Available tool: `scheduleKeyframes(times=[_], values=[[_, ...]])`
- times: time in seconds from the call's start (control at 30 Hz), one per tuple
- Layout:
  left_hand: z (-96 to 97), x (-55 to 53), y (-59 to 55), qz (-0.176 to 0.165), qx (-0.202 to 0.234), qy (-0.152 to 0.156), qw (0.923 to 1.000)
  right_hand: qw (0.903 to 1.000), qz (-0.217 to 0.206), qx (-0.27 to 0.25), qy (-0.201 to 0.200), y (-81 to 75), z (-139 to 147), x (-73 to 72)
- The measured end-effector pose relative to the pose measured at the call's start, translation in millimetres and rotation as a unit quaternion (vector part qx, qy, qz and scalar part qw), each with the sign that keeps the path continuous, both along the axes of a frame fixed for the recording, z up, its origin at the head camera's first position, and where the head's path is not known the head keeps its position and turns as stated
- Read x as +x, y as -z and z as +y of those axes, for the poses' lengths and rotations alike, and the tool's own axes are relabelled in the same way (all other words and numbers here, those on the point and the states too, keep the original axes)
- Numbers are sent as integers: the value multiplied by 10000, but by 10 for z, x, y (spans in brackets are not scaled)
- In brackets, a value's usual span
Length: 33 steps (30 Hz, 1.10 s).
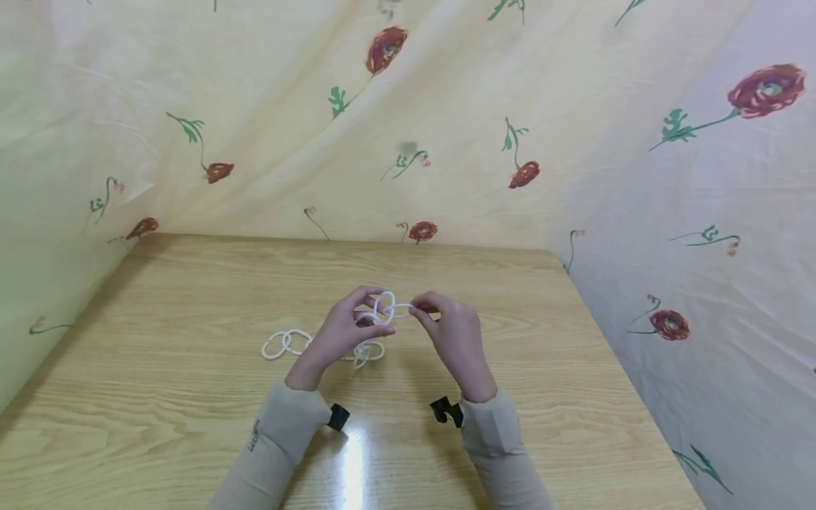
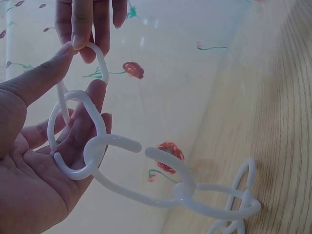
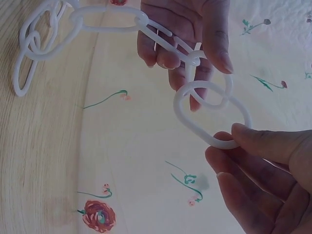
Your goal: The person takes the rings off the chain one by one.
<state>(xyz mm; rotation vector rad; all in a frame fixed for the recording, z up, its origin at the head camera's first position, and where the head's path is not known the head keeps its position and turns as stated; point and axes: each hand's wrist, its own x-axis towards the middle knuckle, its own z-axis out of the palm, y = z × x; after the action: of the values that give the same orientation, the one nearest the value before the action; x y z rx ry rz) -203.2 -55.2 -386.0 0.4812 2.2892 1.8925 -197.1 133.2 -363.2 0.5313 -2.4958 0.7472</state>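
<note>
My left hand (image 1: 336, 331) holds a white plastic chain (image 2: 129, 193) of oval links, with links lying across its fingers and its thumb on the upper side. Between the thumb and fingers of my right hand (image 1: 455, 336) is the end link (image 3: 178, 108), pinched at its outer edge. This link passes through the neighbouring link at the left hand. From the left hand, the chain hangs down to the tabletop, where several of its links (image 1: 362, 354) lie bunched. Small gaps show in some links in the left wrist view.
Two joined white links (image 1: 286, 341) lie left of the left wrist; the wrist hides whether they connect to the bunched links. The wooden table (image 1: 191, 297) meets flower-patterned cloth (image 1: 446, 106) at its back and sides. Light glares off the front of the tabletop.
</note>
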Motion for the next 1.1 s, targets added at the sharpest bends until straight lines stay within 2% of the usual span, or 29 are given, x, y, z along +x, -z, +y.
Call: scheduleKeyframes(times=[0.17, 0.23, 0.7, 0.83, 1.1], values=[[-14, -97, 166, 67, 123, -15, 9999, 9999, 74, 72, 45, 1, 4, -1], [-21, -113, 193, 132, 163, -19, 9998, 9999, 95, 97, 71, 4, 8, -3], [-17, -125, 200, 225, 223, 13, 9995, 9996, -210, -128, 110, 1, 36, -16], [-18, -109, 168, 148, 248, 33, 9996, 9988, -378, -301, 107, 1, 55, -29], [-27, 15, -34, 207, 227, 92, 9995, 9960, -711, -487, 245, 17, 89, -74]])
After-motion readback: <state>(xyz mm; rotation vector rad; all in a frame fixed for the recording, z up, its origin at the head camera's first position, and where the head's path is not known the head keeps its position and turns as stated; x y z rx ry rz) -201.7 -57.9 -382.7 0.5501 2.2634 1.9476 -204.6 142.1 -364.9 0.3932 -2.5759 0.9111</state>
